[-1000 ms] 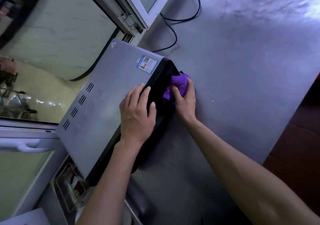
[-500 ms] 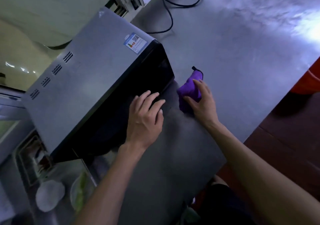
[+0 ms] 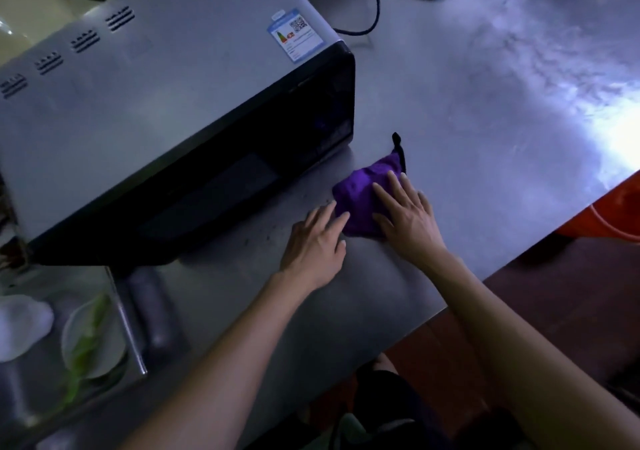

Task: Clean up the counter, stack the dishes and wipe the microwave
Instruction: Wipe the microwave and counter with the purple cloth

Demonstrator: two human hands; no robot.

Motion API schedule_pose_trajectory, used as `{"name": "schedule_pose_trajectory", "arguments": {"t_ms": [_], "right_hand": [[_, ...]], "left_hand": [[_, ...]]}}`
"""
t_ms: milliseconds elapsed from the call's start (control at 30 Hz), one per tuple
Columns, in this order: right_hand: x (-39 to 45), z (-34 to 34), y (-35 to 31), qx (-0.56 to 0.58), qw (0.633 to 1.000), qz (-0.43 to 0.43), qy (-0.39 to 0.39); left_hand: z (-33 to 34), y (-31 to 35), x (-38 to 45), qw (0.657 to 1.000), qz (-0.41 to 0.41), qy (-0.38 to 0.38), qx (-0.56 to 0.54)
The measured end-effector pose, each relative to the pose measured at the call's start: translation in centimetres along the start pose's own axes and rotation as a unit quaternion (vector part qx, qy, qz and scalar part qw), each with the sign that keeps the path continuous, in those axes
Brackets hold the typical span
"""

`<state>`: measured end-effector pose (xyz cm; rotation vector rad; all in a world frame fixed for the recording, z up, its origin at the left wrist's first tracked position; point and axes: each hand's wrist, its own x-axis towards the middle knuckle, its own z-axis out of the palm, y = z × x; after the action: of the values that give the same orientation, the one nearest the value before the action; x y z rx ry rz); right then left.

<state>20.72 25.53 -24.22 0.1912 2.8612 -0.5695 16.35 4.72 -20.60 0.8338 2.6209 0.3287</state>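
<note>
Grip: your right hand presses flat on the purple cloth; left hand loose, fingertips touching it.
Change: cloth now off the microwave, down on the counter.
Meaning: you've likely moved on to counter wiping.

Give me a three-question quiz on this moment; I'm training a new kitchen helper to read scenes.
1. True or false: the purple cloth lies on the microwave's top.
2. Which hand lies flat on the cloth? A) left B) right
3. Fill in: the left hand's fingertips touch the cloth's ___ edge.

Key: 1. False, it lies on the steel counter in front of the microwave. 2. B, the right hand presses it with straight fingers. 3. Left.
</note>
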Motion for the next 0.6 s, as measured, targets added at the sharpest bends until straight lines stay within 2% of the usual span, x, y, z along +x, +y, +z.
{"name": "schedule_pose_trajectory", "arguments": {"t_ms": [100, 267, 600], "right_hand": [[0.6, 0.1, 0.9, -0.041, 0.999, -0.007, -0.031], [3.0, 0.1, 1.2, -0.082, 0.995, -0.024, -0.050], [8.9, -0.9, -0.3, -0.113, 0.987, -0.084, -0.077]], "left_hand": [[0.8, 0.9, 1.9, 1.000, 0.012, -0.015, 0.002], [2.0, 0.9, 4.3, 0.996, -0.024, -0.075, 0.031], [1.2, -1.8, 6.4, 0.995, -0.078, -0.056, 0.035]]}}
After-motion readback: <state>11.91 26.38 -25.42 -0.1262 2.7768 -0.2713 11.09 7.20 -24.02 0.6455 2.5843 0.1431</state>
